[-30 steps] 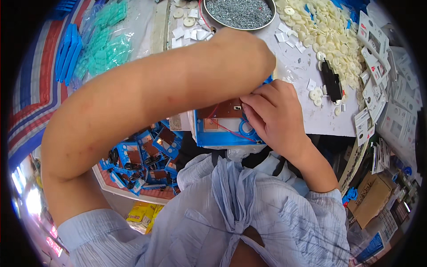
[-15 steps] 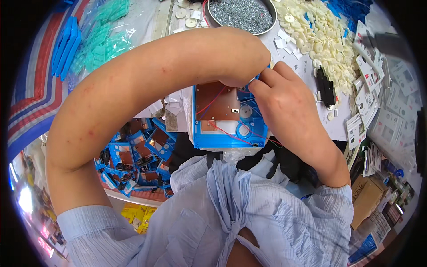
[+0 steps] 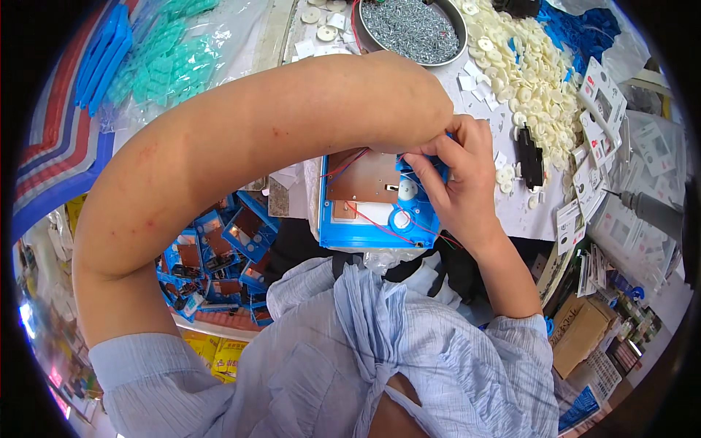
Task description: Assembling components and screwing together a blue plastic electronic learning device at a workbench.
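A blue plastic casing (image 3: 337,237) lies in front of me, with a brown circuit board (image 3: 358,181), a white round disc (image 3: 407,188) and thin red and dark wires inside. My left forearm (image 3: 292,102) arches across its far side, and my left hand's fingers are hidden behind the bent wrist. Over the casing's right side is my right hand (image 3: 467,175). Its thumb and forefinger pinch together beside the board, near the wires; what is between them is too small to make out.
A round metal tin of screws (image 3: 412,33) stands at the back, beside a heap of cream discs (image 3: 526,87). A black part (image 3: 530,157) and printed cards (image 3: 580,193) lie right. A screwdriver-like tool (image 3: 642,208) hangs far right. More blue casings (image 3: 219,252) are piled lower left.
My right hand has turned, so its thumb and forefinger now show pinched over the casing. Its forearm has swung inward. The left arm stays arched, and the whole view has shifted slightly.
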Demonstrator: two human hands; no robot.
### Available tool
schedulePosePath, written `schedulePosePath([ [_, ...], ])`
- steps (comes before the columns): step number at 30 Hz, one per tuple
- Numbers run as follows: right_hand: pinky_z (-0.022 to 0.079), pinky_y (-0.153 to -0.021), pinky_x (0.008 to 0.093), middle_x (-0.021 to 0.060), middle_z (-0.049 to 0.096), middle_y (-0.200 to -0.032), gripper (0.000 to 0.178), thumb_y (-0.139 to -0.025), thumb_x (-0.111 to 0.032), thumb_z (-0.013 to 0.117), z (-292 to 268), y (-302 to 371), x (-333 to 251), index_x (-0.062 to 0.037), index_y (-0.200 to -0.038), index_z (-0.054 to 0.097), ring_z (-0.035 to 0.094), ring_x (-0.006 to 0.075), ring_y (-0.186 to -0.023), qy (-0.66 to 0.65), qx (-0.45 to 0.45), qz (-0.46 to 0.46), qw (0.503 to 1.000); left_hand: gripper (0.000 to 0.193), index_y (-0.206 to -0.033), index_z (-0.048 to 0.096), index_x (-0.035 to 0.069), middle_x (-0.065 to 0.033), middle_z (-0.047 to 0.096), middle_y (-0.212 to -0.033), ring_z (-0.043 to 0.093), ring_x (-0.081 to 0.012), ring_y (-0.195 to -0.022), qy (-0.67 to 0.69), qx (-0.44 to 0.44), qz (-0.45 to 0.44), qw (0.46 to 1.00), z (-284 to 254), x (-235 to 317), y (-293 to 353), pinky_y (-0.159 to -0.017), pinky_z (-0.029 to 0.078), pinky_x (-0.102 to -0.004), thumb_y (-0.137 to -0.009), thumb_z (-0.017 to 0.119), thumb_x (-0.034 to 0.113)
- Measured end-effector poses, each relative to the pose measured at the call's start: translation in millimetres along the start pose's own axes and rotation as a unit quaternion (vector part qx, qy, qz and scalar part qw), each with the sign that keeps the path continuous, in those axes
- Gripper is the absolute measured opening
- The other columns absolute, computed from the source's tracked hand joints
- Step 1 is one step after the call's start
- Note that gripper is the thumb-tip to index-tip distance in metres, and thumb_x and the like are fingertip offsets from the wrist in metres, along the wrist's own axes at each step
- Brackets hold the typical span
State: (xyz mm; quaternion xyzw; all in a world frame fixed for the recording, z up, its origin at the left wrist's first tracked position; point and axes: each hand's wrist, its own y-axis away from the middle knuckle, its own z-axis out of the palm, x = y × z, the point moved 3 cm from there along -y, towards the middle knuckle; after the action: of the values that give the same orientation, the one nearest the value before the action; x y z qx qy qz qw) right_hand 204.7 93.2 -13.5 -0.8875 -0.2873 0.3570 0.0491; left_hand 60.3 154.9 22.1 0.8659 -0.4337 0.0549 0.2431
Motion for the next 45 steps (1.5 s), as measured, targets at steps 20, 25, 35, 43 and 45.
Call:
schedulePosePath([
  [20,0.054,-0.085,0.0424,0.0128,0.067,-0.121,0.035,-0.078,-0.006,0.076,-25,2,-11,-0.0054,-0.113,0.075,0.059,0.0356,-0.101,0.085,-0.180,-0.120,0.973,0.011,-0.081,0.075,-0.001,-0.0214,0.073,-0.084,0.074,-0.0360,-0.082,0.014,0.063,-0.010,0.998,6,-2,9,-0.070,0.060,-0.0435,-0.072,0.074,0.004],
  [25,0.054,-0.086,0.0430,0.0125,0.067,-0.124,0.035,-0.078,-0.005,0.076,-23,4,-16,-0.0061,-0.114,0.075,0.060,0.0364,-0.102,0.086,-0.194,-0.085,0.974,0.009,-0.079,0.073,0.000,-0.0210,0.073,-0.082,0.074,-0.0360,-0.082,0.024,0.140,0.034,0.989,23,-9,12,-0.070,0.059,-0.0447,-0.076,0.071,0.007],
  [35,0.057,-0.081,0.0390,0.0111,0.067,-0.114,0.037,-0.079,-0.010,0.077,-27,-3,-19,-0.0042,-0.116,0.073,0.061,0.0322,-0.100,0.086,-0.182,-0.104,0.974,0.013,-0.084,0.072,0.002,-0.0181,0.071,-0.080,0.073,-0.0348,-0.076,-0.017,0.145,0.061,0.987,27,-11,19,-0.068,0.059,-0.0440,-0.082,0.066,0.014],
  [43,0.055,-0.082,0.0382,0.0106,0.066,-0.110,0.037,-0.081,-0.010,0.077,-14,3,-26,-0.0035,-0.117,0.072,0.059,0.0314,-0.100,0.131,-0.149,-0.086,0.976,0.013,-0.089,0.068,-0.001,-0.0187,0.071,-0.082,0.074,-0.0348,-0.081,0.014,0.130,0.033,0.991,36,-6,21,-0.068,0.059,-0.0434,-0.084,0.065,0.011],
  [45,0.055,-0.083,0.0387,0.0110,0.065,-0.112,0.037,-0.082,-0.011,0.076,-14,3,-27,-0.0028,-0.118,0.071,0.058,0.0321,-0.102,0.123,-0.157,-0.066,0.978,0.013,-0.092,0.067,-0.001,-0.0194,0.072,-0.083,0.074,-0.0358,-0.083,0.047,0.106,-0.006,0.993,35,-5,20,-0.069,0.059,-0.0445,-0.085,0.064,0.009],
])
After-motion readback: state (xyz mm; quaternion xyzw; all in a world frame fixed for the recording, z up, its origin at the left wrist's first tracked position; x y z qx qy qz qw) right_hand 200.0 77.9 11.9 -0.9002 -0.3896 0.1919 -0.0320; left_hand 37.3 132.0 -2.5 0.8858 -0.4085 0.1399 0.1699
